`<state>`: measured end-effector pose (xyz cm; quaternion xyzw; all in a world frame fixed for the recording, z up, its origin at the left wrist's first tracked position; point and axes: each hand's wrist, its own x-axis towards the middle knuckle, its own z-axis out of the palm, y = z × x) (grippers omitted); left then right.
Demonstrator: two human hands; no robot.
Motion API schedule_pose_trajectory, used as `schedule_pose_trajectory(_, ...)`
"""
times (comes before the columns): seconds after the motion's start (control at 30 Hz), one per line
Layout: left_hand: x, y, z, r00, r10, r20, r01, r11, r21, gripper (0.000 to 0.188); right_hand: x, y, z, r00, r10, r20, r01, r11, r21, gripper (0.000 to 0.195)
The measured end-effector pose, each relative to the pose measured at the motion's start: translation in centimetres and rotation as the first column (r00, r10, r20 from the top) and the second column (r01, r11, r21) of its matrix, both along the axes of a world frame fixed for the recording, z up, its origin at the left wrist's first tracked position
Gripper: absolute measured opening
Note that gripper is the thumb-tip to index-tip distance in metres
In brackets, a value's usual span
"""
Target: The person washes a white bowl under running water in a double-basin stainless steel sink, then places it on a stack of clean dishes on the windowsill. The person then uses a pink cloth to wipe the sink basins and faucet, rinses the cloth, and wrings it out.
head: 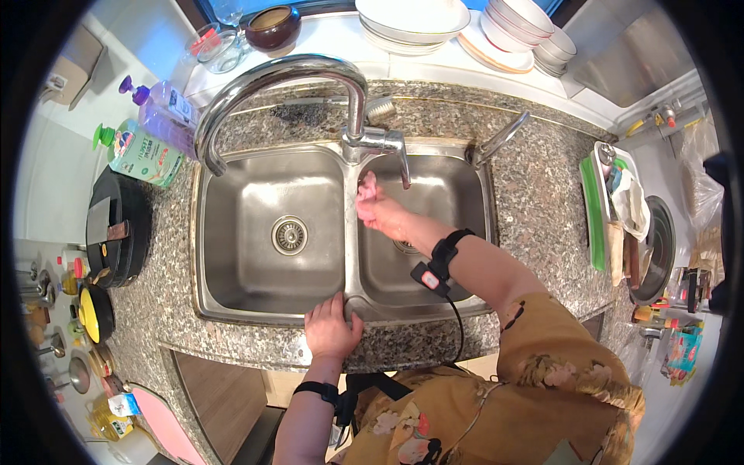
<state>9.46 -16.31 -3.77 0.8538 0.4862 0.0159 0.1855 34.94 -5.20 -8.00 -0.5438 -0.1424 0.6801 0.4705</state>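
In the head view, my right hand (383, 216) grips a pink cloth (366, 195) against the divider (351, 232) between two steel basins. The cloth lies at the left wall of the right basin (447, 200). My left hand (332, 330) rests flat on the sink's front rim and the granite edge, fingers spread, holding nothing. The left basin (250, 261) holds no dishes, and its drain strainer (289, 235) shows. A chrome faucet (279, 64) arches over the left basin, no water visible. My right forearm partly hides the right drain (405, 247).
Two pump bottles, one green (148, 152) and one purple (168, 113), stand left of the sink. A brush (381, 109) lies behind the faucet. Stacked bowls and plates (412, 26) line the back ledge. On the right are a green-and-white rack (593, 215) and a dark pan (662, 250).
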Motion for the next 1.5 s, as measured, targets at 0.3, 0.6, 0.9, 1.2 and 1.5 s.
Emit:
schedule_pose_trajectory(0.3,-0.1,-0.1,-0.2,1.0,-0.015,0.001,0.015,0.999,0.049,0.046,-4.9,-10.9,-3.6,0.739,0.641,0.209,-0.648,0.761,-0.042,0.043)
schedule_pose_trajectory(0.6,-0.3,-0.2,-0.4,1.0,0.001,0.018,-0.001,1.0,0.025,0.047,2.0,-2.0,-2.5,0.997,-0.046,0.069,0.042,0.997,0.06,0.018)
schedule_pose_trajectory(0.9,-0.3,-0.2,-0.5,0.999,0.021,0.04,-0.022,1.0,0.021,0.047,0.3,1.6,-4.5,0.972,0.081,0.222,-0.09,0.996,0.028,0.031)
schedule_pose_trajectory(1.2,-0.2,0.1,0.2,0.999,0.022,0.042,-0.022,1.0,0.007,0.048,1.0,-6.5,-7.0,-0.061,0.16,0.985,-0.991,0.105,-0.079,0.014)
schedule_pose_trajectory(1.5,-0.3,0.1,0.0,0.999,0.021,0.049,-0.02,1.0,-0.018,0.049,7.0,0.2,-10.6,-0.326,-0.221,0.919,-0.91,0.336,-0.242,0.017)
